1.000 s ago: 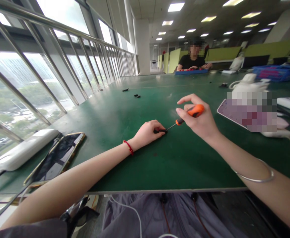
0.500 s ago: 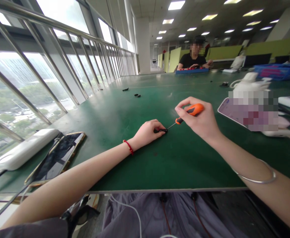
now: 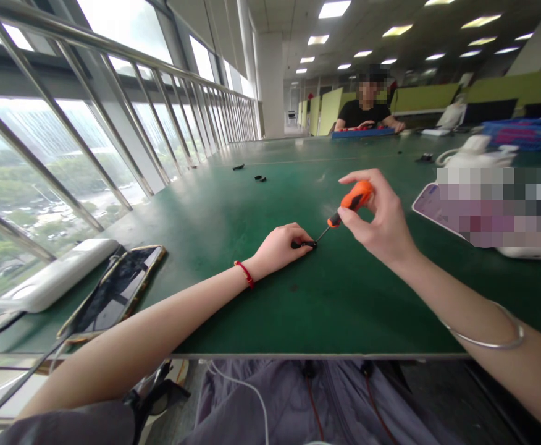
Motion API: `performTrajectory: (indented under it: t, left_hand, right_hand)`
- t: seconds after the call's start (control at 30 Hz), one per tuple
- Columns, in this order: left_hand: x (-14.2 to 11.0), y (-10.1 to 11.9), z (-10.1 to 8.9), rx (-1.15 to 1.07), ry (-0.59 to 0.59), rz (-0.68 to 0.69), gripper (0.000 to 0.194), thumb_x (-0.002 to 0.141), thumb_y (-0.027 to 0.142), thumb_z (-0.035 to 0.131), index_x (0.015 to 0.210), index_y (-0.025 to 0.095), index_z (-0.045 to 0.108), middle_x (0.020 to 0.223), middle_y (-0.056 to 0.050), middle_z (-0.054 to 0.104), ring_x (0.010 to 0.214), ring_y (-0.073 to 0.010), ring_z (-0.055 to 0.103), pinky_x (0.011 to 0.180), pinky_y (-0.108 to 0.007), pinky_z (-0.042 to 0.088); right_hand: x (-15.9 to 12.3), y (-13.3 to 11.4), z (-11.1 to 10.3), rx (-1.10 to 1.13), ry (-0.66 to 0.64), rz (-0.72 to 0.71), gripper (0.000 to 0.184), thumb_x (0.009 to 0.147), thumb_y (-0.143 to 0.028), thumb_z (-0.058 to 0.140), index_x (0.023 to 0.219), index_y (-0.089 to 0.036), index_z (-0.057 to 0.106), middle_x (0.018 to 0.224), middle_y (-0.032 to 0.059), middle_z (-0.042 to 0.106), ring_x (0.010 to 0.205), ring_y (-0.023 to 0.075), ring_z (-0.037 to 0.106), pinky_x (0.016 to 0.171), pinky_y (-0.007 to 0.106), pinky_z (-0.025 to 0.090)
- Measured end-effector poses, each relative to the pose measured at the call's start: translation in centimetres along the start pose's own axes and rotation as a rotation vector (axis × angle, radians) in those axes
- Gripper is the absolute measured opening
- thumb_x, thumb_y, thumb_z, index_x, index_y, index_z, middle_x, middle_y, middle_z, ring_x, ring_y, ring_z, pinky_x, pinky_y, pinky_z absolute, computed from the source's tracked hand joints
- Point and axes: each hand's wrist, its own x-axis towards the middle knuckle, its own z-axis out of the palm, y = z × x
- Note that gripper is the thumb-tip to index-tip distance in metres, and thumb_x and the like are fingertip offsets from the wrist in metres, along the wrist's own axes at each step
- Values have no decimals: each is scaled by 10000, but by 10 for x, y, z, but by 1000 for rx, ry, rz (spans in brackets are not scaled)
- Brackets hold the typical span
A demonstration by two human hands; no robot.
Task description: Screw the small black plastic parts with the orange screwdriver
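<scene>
My left hand point(image 3: 283, 246) rests on the green table and pinches a small black part point(image 3: 304, 245) against its top. The part is mostly covered by my fingers, so its kind does not show. An orange and black screwdriver point(image 3: 357, 195) leans down to the left, its thin shaft reaching the part's right end. Around its handle is my right hand point(image 3: 382, 213), thumb on the lower grip and palm side near the butt. The index finger is lifted away from the handle.
Left of my arm lie a phone point(image 3: 117, 290) and a long white device point(image 3: 62, 275). Small black pieces point(image 3: 260, 178) lie farther back. At right are a pale purple phone point(image 3: 425, 204) and a blue basket point(image 3: 525, 133). A person point(image 3: 365, 111) sits behind a blue tray point(image 3: 360, 133).
My right hand has opened its fingers around the handle and turned, and the screwdriver stands steeper. My left hand keeps its pinch on the black part. The view has shifted slightly.
</scene>
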Motion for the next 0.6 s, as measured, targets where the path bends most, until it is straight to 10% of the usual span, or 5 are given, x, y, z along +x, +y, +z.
performTrajectory:
  t: [0.6]
  left_hand:
    - [0,-3,1,6,5,20,151,808,242,600,888,179,711,908,-39,634,773,-136,602,722,-245,502]
  right_hand:
    - [1,2,-1,-35,-54,41,66,758,-289,624,733,-236,594,611,-16,557,541,137,516,532,286,417]
